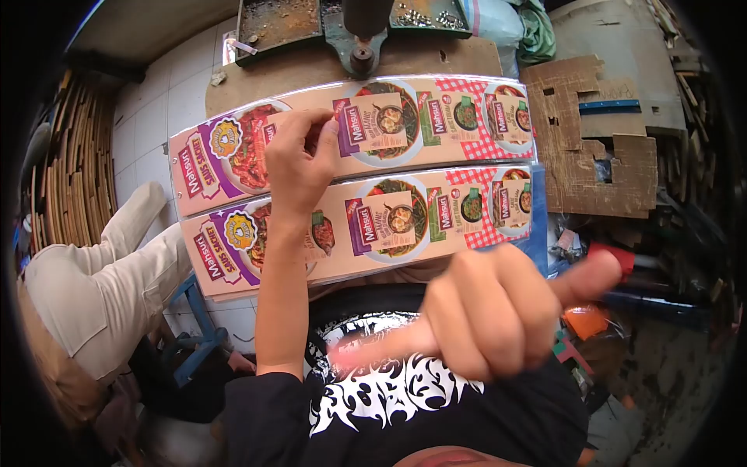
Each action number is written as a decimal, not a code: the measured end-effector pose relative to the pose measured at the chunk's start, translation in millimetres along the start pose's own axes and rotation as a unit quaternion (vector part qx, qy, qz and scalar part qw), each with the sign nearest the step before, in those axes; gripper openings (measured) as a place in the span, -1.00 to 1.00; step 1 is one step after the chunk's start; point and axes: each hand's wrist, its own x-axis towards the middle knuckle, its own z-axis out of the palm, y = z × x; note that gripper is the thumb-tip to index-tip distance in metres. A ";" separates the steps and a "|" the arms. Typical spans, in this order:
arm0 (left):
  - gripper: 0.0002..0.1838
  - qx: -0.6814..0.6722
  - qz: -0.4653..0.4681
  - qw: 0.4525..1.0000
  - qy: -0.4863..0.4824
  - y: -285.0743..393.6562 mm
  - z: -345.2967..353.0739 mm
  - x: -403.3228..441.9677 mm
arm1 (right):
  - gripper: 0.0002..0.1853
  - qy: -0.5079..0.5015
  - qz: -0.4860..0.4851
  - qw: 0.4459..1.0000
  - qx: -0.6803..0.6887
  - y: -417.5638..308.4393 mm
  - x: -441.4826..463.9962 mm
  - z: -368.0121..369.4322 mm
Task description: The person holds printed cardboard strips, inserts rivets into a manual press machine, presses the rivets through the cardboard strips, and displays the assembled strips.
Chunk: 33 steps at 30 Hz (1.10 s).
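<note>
Two long printed cardboard strips with food pictures lie side by side in front of me, an upper strip (436, 117) and a lower strip (334, 226). Over the upper strip, my left hand (299, 159) has its thumb and index finger pinched together; anything between the tips is hidden. My right hand (494, 315) is raised near the camera, before my black shirt, and somewhat blurred. Its middle fingers are curled in, while a digit sticks out on each side. I see nothing held in it, though its palm is hidden.
Beyond the strips stands a green metal machine base (362, 56) between a left tray (280, 22) and a right tray (428, 15) of small metal pieces. Cut cardboard (580, 179) lies at right. Another person's leg (101, 288) is at left, beside a blue stool (198, 327).
</note>
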 end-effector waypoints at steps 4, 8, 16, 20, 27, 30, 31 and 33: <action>-0.89 0.009 0.016 1.000 -0.001 -2.3 -0.4 1.1 | -0.36 0.215 0.057 0.930 -0.292 -2.3 -23.3 -25.6; -0.86 0.021 0.016 1.000 -0.014 -3.7 -2.6 1.7 | -0.65 0.303 0.092 0.666 -0.675 -14.4 -30.8 -50.9; -0.87 0.025 0.009 0.999 -0.023 -1.5 -4.1 2.1 | -0.90 0.200 0.073 0.424 -0.880 -105.5 27.4 -133.2; -0.88 0.025 0.022 0.999 -0.014 -3.3 -3.2 2.7 | -0.82 0.168 0.078 0.318 -0.930 -157.2 72.5 -188.6; -0.89 0.010 0.020 1.000 -0.005 -2.1 -2.0 2.8 | -0.76 0.121 0.135 0.181 -0.967 -170.4 129.8 -232.4; -0.90 0.004 0.017 1.000 -0.002 -1.2 -2.9 3.9 | -0.82 0.131 0.183 0.097 -0.969 -162.3 142.4 -233.9; -0.90 0.005 0.020 1.000 -0.003 -1.1 -3.2 3.4 | -0.82 0.128 0.185 0.099 -0.969 -159.2 144.1 -233.5; -0.91 0.002 0.018 1.000 0.001 -2.0 -2.8 2.4 | -0.82 0.109 0.218 0.064 -0.968 -157.5 149.0 -230.7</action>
